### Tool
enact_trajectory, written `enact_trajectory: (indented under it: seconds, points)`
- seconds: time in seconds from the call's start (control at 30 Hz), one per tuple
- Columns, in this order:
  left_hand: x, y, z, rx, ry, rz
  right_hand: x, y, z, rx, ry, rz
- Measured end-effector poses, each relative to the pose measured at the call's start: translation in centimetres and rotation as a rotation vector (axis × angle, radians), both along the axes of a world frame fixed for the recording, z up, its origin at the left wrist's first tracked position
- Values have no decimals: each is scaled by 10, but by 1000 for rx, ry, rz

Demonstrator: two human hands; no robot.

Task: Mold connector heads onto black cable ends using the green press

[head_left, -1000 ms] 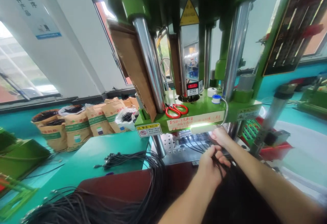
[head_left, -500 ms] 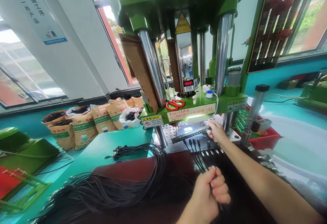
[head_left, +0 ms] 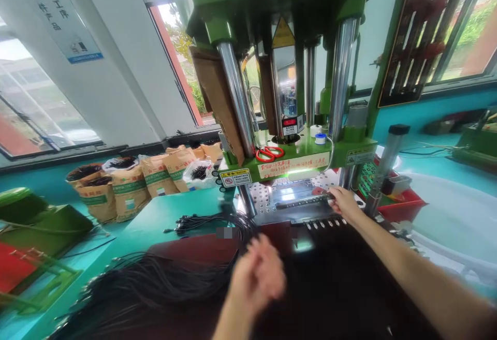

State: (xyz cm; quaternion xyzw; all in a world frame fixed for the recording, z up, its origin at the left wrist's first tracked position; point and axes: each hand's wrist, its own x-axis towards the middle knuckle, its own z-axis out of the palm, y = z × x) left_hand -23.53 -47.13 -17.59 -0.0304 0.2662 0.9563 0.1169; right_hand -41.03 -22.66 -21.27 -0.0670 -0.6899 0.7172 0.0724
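Grip: right hand [head_left: 341, 201] pinching right end of dark bar [head_left: 303, 202]; left hand [head_left: 260, 267] blurred, fingers partly curled, can't tell if it holds anything.
Press: green press [head_left: 287, 71], right hand at its lower front; fingers could get caught if it closed with the hand there.
Worktop: teal worktop [head_left: 166, 210] carries ends of cable bundle [head_left: 202, 221]; a snagged strand could drag the rest.
Cable pile: black cable pile [head_left: 166, 283], loose, overlapping, left of left hand; pulling one might tangle others.
Bar: over metal plate [head_left: 259, 193], under press; held at one end, so far end could dip or swing. Contact with plate unclear.
Scissors: red scissors [head_left: 269, 152] on press ledge; a jolt might knock them off.
Metal tips: row of metal tips [head_left: 326, 223] just in front of bar; a slipping bar could hit them.
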Motion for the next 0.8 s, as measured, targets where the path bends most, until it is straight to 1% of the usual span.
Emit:
enact_trajectory:
  seconds: [0.03, 0.07, 0.1, 0.13, 0.17, 0.2, 0.23, 0.27, 0.3, 0.37, 0.4, 0.43, 0.5, 0.6, 0.67, 0.7, 0.77, 0.8]
  points:
    - [-15, -26, 18, 9, 78, 175, 1, 7, -2, 38, -8, 20]
    - [-32, -52, 33, -15, 135, 380, 2, 14, -4, 79, -16, 40]
    - [-49, -76, 44, -77, 153, 593, 3, 20, -5, 122, -22, 65]
    - [-67, -97, 49, -183, 104, 834, 4, 26, -6, 167, -27, 95]
    - [-84, -115, 50, -329, 4, 1053, 4, 31, -6, 215, -30, 131]
    - [-98, -128, 44, -369, -39, 1142, 4, 36, -5, 267, -31, 172]
    - [-111, -138, 35, -402, -80, 1208, 3, 41, -4, 326, -30, 212]
    - [-121, -144, 22, -435, -130, 1258, 2, 46, -2, 392, -27, 250]
    - [-128, -148, 8, -458, -179, 1280, 0, 50, 0, 467, -19, 281]
    - [-137, -153, -20, -504, -287, 1274, -5, 58, 3, 639, 7, 322]
    - [-139, -154, -32, -521, -335, 1241, -8, 61, 4, 732, 26, 334]
    - [-140, -156, -42, -533, -374, 1191, -11, 63, 4, 824, 46, 343]
    - [-141, -160, -55, -542, -425, 1053, -17, 65, 1, 998, 83, 363]
    - [-139, -166, -60, -539, -463, 848, -22, 64, -5, 1214, 113, 409]
    - [-135, -169, -59, -555, -474, 723, -22, 61, -7, 1326, 138, 431]
    - [-133, -169, -57, -582, -467, 625, -20, 60, -7, 1373, 158, 433]
    - [-126, -166, -53, -698, -428, 415, -12, 59, -4, 1447, 210, 435]
    - [-123, -162, -50, -787, -388, 369, -6, 58, -3, 1476, 235, 447]
